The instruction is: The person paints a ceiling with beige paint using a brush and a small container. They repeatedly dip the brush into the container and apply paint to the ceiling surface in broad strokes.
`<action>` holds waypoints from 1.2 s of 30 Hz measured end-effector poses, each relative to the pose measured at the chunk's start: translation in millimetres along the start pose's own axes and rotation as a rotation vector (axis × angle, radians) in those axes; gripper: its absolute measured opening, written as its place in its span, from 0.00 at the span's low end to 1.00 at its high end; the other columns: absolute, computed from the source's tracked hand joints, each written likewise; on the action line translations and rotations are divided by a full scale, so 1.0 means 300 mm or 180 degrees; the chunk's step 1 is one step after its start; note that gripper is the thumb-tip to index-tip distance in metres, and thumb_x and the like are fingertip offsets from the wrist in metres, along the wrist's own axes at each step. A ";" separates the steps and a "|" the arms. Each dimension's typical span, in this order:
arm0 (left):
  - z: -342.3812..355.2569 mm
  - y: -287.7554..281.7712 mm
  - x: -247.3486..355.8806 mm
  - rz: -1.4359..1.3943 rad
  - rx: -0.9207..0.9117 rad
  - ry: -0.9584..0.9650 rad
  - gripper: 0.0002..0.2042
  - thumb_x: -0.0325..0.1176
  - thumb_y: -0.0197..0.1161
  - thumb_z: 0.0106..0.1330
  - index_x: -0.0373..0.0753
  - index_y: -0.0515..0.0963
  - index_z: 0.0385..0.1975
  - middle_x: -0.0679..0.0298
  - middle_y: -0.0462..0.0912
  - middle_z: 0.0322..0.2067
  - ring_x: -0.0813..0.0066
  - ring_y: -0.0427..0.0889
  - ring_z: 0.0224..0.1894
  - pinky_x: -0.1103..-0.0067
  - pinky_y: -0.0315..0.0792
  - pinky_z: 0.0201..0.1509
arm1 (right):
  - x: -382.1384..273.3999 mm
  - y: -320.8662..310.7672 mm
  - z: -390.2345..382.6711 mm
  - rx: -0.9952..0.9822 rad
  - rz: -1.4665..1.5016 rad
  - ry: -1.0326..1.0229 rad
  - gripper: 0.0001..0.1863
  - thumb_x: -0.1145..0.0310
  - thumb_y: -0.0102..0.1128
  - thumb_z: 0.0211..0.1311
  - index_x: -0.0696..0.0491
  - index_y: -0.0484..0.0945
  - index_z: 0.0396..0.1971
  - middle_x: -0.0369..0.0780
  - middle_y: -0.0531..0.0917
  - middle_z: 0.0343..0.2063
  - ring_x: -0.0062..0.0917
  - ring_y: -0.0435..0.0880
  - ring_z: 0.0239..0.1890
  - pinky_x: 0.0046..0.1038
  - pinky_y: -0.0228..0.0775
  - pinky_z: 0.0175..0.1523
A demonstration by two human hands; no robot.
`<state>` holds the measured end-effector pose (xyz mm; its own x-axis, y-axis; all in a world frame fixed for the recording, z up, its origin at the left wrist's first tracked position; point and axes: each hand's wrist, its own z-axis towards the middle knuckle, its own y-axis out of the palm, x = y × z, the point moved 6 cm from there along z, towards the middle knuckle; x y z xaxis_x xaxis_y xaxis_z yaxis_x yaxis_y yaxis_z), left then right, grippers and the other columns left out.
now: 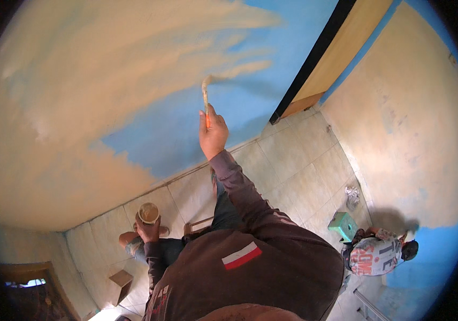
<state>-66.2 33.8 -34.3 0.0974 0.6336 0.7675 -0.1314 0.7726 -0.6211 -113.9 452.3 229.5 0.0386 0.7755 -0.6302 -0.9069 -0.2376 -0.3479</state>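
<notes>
Figure: Your right hand [214,135] grips a paintbrush [205,101] before a beige-and-blue wall [159,140]; your left hand [147,232] clasps a round tub [158,215].

Large lettering covers the co-worker's shirt [373,255]; pale print low on the left of your dark shirt [288,259] is too small to read, and its white-and-red patch [241,255] is plain. The tub partly hides your left fingers. Bristle contact with the wall is hard to make out; the dark rim cuts off a brown frame [56,281] at lower left.
</notes>
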 end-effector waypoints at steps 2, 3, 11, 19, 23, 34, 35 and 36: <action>-0.004 -0.002 0.006 0.0021 0.0072 0.0029 0.46 0.43 0.83 0.44 0.38 0.66 0.65 0.49 0.80 0.55 0.49 0.78 0.57 0.61 0.71 0.62 | -0.064 0.005 -0.023 -0.0080 0.0117 -0.0104 0.16 0.64 0.60 0.71 0.54 0.79 0.54 0.43 0.77 0.21 0.36 0.77 0.25 0.38 0.70 0.30; -0.009 -0.004 0.012 -0.0044 0.0101 0.0021 0.45 0.41 0.82 0.46 0.37 0.66 0.65 0.49 0.80 0.54 0.51 0.79 0.57 0.61 0.72 0.60 | -0.083 0.013 -0.049 -0.0118 0.0189 -0.0149 0.16 0.64 0.60 0.71 0.54 0.79 0.54 0.43 0.77 0.21 0.37 0.77 0.25 0.38 0.70 0.30; -0.002 -0.027 0.075 -0.0386 0.0106 0.0066 0.44 0.40 0.82 0.46 0.36 0.67 0.65 0.49 0.81 0.53 0.52 0.81 0.56 0.63 0.75 0.59 | -0.186 0.068 -0.177 -0.0662 0.0586 -0.0272 0.16 0.65 0.63 0.68 0.56 0.78 0.51 0.44 0.80 0.25 0.40 0.79 0.28 0.41 0.71 0.30; -0.003 -0.017 0.009 -0.0204 0.0198 0.0062 0.45 0.42 0.83 0.44 0.36 0.68 0.64 0.48 0.80 0.53 0.50 0.80 0.56 0.61 0.74 0.59 | -0.158 0.081 -0.134 -0.1038 0.1147 -0.0764 0.12 0.67 0.66 0.66 0.56 0.83 0.46 0.42 0.79 0.24 0.35 0.77 0.26 0.34 0.70 0.31; 0.003 -0.010 0.005 -0.0220 0.0167 0.0006 0.44 0.42 0.82 0.45 0.36 0.68 0.64 0.48 0.80 0.54 0.49 0.80 0.56 0.59 0.74 0.59 | 0.039 0.074 -0.026 -0.1000 0.1080 -0.0410 0.11 0.67 0.67 0.66 0.58 0.84 0.43 0.40 0.85 0.28 0.26 0.80 0.28 0.29 0.72 0.33; -0.006 -0.007 0.023 -0.0035 0.0123 -0.0005 0.45 0.44 0.83 0.46 0.35 0.67 0.64 0.48 0.80 0.54 0.52 0.80 0.57 0.63 0.74 0.60 | 0.410 -0.288 0.205 0.0621 -0.0329 -0.0004 0.12 0.66 0.60 0.70 0.56 0.84 0.45 0.48 0.86 0.29 0.39 0.85 0.29 0.37 0.76 0.36; -0.009 -0.011 0.041 -0.0057 0.0097 0.0008 0.44 0.43 0.82 0.46 0.35 0.67 0.64 0.48 0.80 0.54 0.52 0.81 0.57 0.63 0.75 0.60 | 0.409 -0.268 0.200 0.0514 -0.0333 0.0057 0.12 0.66 0.60 0.69 0.56 0.84 0.46 0.49 0.86 0.31 0.46 0.85 0.33 0.41 0.76 0.37; -0.002 -0.013 0.064 -0.0081 0.0093 0.0033 0.44 0.43 0.82 0.47 0.35 0.67 0.64 0.49 0.81 0.54 0.53 0.81 0.57 0.64 0.75 0.60 | 0.387 -0.233 0.181 0.0461 -0.0261 -0.0004 0.12 0.66 0.60 0.69 0.56 0.84 0.46 0.49 0.86 0.30 0.45 0.84 0.33 0.41 0.75 0.37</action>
<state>-63.3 42.9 -17.2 0.1113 0.6144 0.7811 -0.1575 0.7870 -0.5965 -68.8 590.8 218.5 0.1146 0.7895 -0.6029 -0.9517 -0.0867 -0.2944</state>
